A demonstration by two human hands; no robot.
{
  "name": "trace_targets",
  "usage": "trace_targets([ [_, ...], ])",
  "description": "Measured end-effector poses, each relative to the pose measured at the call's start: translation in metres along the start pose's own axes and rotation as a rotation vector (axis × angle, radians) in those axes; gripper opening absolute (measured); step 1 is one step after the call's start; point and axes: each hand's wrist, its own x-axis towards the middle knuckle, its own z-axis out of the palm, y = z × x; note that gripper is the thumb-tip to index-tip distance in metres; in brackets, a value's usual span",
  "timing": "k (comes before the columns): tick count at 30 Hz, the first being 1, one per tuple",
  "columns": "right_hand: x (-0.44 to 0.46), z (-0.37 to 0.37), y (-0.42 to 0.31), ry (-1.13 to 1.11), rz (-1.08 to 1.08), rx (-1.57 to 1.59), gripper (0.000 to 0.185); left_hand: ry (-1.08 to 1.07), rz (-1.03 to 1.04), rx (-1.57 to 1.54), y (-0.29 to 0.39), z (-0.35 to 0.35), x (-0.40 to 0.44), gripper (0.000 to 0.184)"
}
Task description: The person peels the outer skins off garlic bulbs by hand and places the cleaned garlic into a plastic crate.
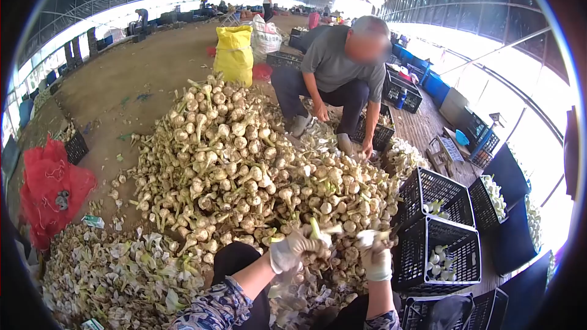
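Note:
My left hand (295,252), in a pale glove, is closed around a garlic bulb (317,230) with a green stem, smeared by motion at its white end. To its right, my right hand (376,260), gloved too, has its fingers closed on a whitish piece of garlic (367,238); whether that is a bulb or peeled skin is too blurred to tell. Both hands are over the near edge of a large heap of garlic bulbs (232,153) with stems. Loose garlic skins (122,269) cover the ground at the lower left and between my knees.
Black crates (449,223) with some white bulbs stand right of my right hand. Opposite, a person (342,67) bends over the heap, hands low among the bulbs. A yellow sack (235,55) stands behind it; a red mesh bag (52,186) lies left.

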Motion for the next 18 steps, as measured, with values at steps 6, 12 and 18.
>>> trace_targets([
  [6,-0.055,0.015,0.077,-0.896,0.704,-1.415,0.053,0.072,0.193,0.185,0.017,-0.003,0.002,0.064],
  [12,-0.013,0.046,0.015,0.014,0.113,-0.473,0.024,0.117,0.235,0.174,0.001,0.000,0.009,0.062],
  [18,-0.007,0.047,0.005,0.035,0.186,-0.487,0.052,0.094,0.187,0.530,-0.014,0.001,0.021,0.069],
])
